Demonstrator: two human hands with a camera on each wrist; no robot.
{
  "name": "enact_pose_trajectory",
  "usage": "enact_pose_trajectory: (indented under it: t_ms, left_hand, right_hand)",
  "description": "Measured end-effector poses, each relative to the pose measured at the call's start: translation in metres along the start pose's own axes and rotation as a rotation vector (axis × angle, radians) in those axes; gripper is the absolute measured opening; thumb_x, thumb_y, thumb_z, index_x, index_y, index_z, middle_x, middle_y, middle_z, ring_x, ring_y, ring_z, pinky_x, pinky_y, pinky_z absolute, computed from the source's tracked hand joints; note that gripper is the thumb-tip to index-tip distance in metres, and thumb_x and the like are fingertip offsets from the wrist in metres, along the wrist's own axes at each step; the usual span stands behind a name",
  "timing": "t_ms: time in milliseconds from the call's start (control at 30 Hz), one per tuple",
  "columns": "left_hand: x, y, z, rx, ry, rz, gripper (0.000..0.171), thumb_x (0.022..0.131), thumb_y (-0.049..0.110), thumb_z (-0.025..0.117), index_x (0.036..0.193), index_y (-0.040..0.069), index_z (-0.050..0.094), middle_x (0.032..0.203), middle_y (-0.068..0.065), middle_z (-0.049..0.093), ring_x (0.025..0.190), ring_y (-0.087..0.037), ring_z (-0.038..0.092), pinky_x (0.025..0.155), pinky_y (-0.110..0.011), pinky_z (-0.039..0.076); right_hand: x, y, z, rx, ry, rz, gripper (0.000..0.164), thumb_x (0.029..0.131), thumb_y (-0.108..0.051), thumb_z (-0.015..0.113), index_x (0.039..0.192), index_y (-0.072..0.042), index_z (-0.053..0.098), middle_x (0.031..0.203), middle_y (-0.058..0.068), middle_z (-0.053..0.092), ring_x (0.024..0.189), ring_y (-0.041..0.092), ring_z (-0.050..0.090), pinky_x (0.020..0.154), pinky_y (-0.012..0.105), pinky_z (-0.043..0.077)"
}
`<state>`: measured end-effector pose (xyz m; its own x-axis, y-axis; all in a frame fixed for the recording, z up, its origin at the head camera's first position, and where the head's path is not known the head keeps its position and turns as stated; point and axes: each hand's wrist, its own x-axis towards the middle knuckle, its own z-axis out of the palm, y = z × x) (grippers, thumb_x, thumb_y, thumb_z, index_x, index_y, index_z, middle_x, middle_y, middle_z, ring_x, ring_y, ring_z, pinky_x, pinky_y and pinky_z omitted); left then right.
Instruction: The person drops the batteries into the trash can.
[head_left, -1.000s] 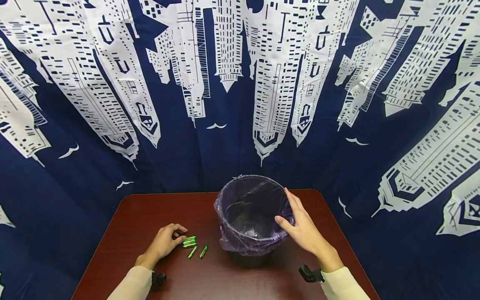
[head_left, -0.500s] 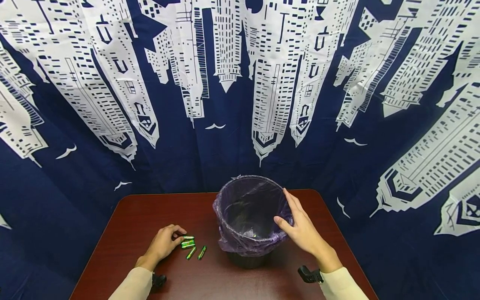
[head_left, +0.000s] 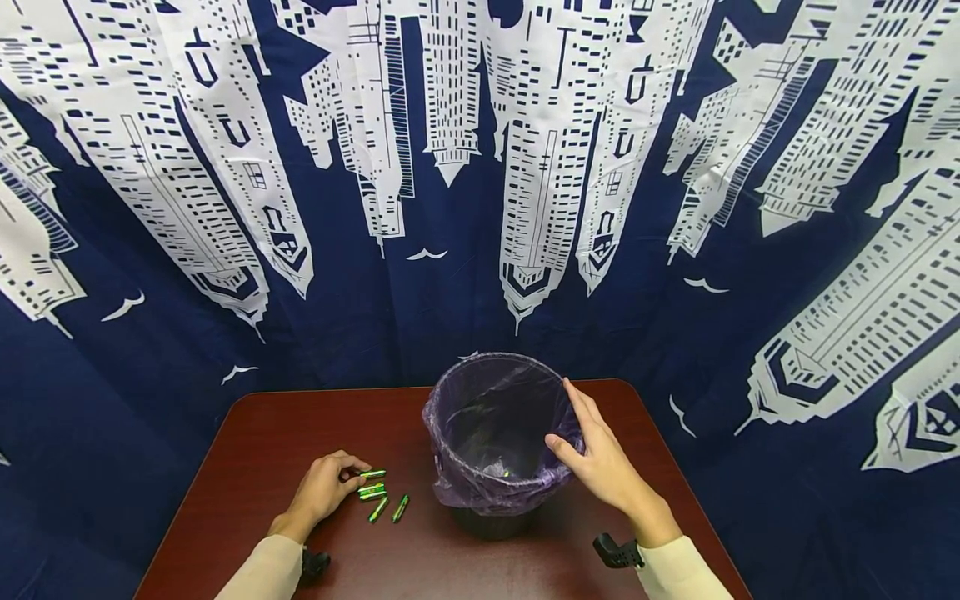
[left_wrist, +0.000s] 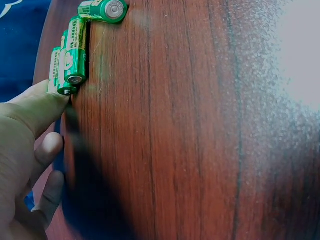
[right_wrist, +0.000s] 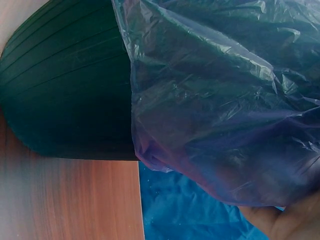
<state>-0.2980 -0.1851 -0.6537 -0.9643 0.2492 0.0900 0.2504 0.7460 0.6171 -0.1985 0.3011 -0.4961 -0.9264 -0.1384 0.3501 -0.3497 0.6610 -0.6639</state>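
Note:
My left hand is low over the table, thumb and forefinger pinching the end of a green battery. Right beside that battery lie two more green batteries, side by side. Another loose battery and a further battery lie slanted nearer the bin. In the left wrist view, the thumb touches the end of the battery group. My right hand holds the right rim of a dark trash bin lined with a purple plastic bag, its thumb over the inner side.
The reddish-brown wooden table carries the bin and batteries. Behind it hangs a navy curtain with white skyscrapers. A small pale scrap shows at the bottom inside the bin. Each wrist wears a black strap device.
The pinched battery has shifted slightly away from the two beside it, leaving a gap. My right hand stays on the bin rim. The whole head view has drifted a little.

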Motion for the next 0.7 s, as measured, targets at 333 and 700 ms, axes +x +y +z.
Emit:
enact_pose_trajectory:
  t_ms: [333,700]
  left_hand:
    - [-0.0020,-0.0051,-0.0001,-0.026,0.011,0.002,0.018,0.101,0.006,0.089,0.115,0.018,0.090,0.104,0.005,0.078,0.083,-0.001,0.059,0.074,-0.023,0.053]
    - [-0.0044,0.0001,-0.0045,-0.054,0.034,-0.025,0.017,0.103,0.006,0.088,0.115,0.017,0.090,0.107,0.004,0.078,0.082,-0.003,0.059,0.071,-0.023,0.051]
  right_hand:
    - [0.0023,0.0010,0.0011,-0.009,0.003,-0.009,0.097,0.109,-0.036,0.076,0.187,-0.014,0.023,0.187,0.023,0.035,0.169,0.056,0.044,0.130,0.088,0.035]
    - [-0.0005,0.0008,0.0016,-0.011,0.016,-0.005,0.097,0.110,-0.036,0.076,0.187,-0.014,0.023,0.186,0.023,0.036,0.168,0.055,0.045,0.130,0.086,0.037]
